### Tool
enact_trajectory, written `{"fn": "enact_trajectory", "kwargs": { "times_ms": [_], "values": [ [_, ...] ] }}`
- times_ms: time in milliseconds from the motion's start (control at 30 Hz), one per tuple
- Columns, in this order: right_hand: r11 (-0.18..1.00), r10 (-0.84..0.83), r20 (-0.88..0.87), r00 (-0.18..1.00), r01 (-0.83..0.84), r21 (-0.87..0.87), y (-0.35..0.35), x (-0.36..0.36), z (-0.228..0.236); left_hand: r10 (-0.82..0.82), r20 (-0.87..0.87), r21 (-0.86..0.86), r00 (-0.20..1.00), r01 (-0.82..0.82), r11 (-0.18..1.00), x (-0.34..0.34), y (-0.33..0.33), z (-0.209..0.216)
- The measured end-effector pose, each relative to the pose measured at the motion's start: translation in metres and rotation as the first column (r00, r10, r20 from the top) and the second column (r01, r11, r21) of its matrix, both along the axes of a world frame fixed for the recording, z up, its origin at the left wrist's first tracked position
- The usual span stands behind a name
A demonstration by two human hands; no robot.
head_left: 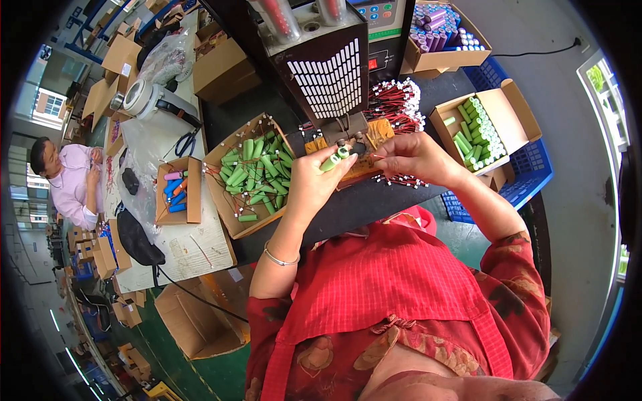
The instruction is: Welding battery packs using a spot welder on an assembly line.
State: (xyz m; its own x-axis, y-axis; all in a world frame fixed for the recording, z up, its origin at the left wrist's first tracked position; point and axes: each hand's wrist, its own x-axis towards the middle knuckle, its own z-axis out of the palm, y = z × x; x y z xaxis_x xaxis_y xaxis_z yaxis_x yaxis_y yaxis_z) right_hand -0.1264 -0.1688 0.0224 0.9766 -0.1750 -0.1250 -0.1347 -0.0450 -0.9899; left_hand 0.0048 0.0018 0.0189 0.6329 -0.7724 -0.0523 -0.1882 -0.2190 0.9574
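Note:
My left hand (309, 179) holds green cylindrical battery cells (330, 162), their pale ends turned toward the welding head. Between the thumb and fingers of my right hand (422, 160) is a thin red wire lead (378, 157), close to the cells. Both hands are at the front of a black spot welding machine (328, 73), just below its electrodes (342, 142). A worn yellow block (381, 129) sits behind my fingers. White-plugged red and black wire leads (400, 107) lie heaped behind my right hand.
Left of my left hand, a cardboard box (219, 204) holds green cells with wires. A smaller box (194, 200) has blue, orange and pink cells. Right, a box of green cells (478, 137) stands over a blue crate (535, 177). Another person (70, 174) sits far left.

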Motion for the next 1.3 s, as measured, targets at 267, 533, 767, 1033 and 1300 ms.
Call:
{"fn": "enact_trajectory", "kwargs": {
  "times_ms": [267, 533, 767, 1033, 1300],
  "values": [
    [0.995, -0.102, 0.02, 0.995, 0.102, -0.022, 0.018, 0.002, 0.001, -0.047, -0.378, -0.246, 0.924, -0.052, 0.968, 0.001, 0.004, -0.016],
    [0.975, -0.202, -0.06, 0.978, 0.195, -0.107, 0.023, 0.02, -0.002, 0.094, 0.143, -0.06, 0.985, -0.087, 0.994, -0.005, -0.005, -0.015],
    [0.984, -0.171, -0.118, 0.978, 0.165, -0.059, 0.02, 0.026, 0.003, 0.119, 0.21, -0.081, 0.97, -0.104, 0.991, -0.004, -0.01, -0.016],
    [0.957, -0.135, 0.112, 0.985, 0.159, -0.244, 0.01, 0.02, -0.002, 0.105, -0.082, -0.032, 0.991, -0.108, 0.994, 0.003, -0.004, -0.01],
    [0.482, -0.314, 0.103, 0.944, 0.252, -0.839, -0.087, -0.002, -0.038, 0.251, -0.086, 0.168, 0.964, -0.234, 0.958, 0.078, 0.08, -0.003]
  ]
}}
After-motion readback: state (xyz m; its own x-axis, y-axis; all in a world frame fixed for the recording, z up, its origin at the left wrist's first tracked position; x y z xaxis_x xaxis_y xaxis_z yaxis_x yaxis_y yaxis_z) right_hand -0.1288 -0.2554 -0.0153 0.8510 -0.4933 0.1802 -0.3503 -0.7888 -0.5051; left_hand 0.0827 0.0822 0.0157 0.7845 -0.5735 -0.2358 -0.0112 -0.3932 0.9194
